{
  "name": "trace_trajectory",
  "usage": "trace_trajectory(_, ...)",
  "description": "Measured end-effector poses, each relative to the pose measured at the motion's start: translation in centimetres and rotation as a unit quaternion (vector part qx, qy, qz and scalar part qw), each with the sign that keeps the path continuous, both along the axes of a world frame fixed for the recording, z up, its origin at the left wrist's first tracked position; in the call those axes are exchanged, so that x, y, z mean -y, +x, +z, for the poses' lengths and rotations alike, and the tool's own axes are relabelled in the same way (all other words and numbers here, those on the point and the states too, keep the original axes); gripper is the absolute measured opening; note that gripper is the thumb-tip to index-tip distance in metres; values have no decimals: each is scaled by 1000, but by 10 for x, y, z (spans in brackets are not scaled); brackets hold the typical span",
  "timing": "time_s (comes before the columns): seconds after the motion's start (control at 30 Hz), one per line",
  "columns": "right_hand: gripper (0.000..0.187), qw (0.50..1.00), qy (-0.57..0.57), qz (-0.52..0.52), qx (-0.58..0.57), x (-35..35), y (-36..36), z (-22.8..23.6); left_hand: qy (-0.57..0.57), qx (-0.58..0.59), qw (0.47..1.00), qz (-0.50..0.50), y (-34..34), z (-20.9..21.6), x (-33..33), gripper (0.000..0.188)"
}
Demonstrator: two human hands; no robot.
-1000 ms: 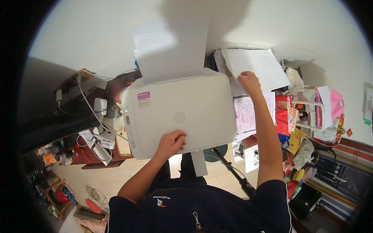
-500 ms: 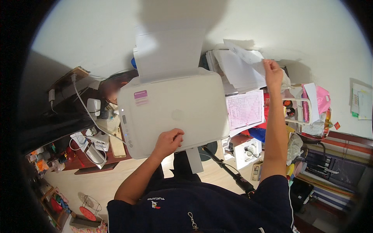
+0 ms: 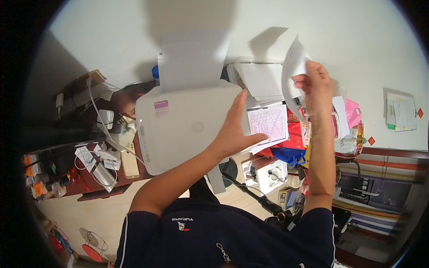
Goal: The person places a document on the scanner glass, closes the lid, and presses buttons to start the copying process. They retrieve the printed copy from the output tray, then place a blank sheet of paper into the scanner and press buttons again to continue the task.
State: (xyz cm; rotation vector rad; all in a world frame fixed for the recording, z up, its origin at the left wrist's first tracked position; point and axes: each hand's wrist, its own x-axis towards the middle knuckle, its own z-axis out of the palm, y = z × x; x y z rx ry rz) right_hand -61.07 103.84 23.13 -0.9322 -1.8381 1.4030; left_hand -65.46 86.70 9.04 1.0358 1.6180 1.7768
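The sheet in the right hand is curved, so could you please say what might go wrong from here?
The sheet bends in the right hand, so it might crease. The left hand is open and apart from it, so a slip could go uncaught. The papers nearby lie unevenly and could shift if brushed.

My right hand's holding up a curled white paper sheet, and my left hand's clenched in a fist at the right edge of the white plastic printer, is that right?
Not quite: your left hand isn't clenched; the head view shows it open and spread, at the right edge of the white plastic printer. Your right hand does hold up the curled white paper sheet.
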Motion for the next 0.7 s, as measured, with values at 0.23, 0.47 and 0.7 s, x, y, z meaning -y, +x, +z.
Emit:
trace_trajectory(0.23,19,981,-70,180,-20,86,-46,-22,-21,148,988,32,-33,-10,-3,44)
trace_trajectory(0.47,33,911,387,142,16,64,-58,-11,-277,-48,958,50,-133,17,32,26)
trace_trajectory(0.7,52,751,636,158,80,43,-80,-3,-42,-94,993,54,-179,-9,34,29)
